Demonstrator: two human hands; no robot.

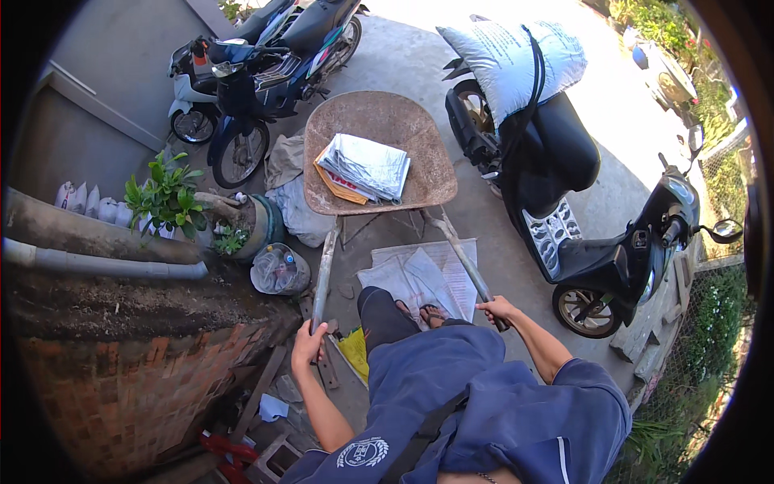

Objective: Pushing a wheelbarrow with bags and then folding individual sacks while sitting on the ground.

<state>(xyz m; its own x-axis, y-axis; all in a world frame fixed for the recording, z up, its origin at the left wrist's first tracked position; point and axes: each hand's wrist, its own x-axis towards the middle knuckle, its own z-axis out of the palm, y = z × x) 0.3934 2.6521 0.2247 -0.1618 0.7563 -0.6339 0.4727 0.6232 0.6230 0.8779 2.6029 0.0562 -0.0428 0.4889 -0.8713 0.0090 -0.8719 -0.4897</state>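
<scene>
My left hand (pixel 308 344) is curled round the left handle (pixel 323 278) of the barrow (pixel 375 111) and my right hand (pixel 497 310) round the right handle (pixel 469 269), though I can't quite see how fully the left fingers wrap. The barrow stands just ahead of me, folded sacks (pixel 369 165) lying in it, with a black scooter (pixel 556 153) to its right.

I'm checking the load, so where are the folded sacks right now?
In the head view, upper middle, the folded sacks lie inside the wheelbarrow, left of the black scooter.
</scene>
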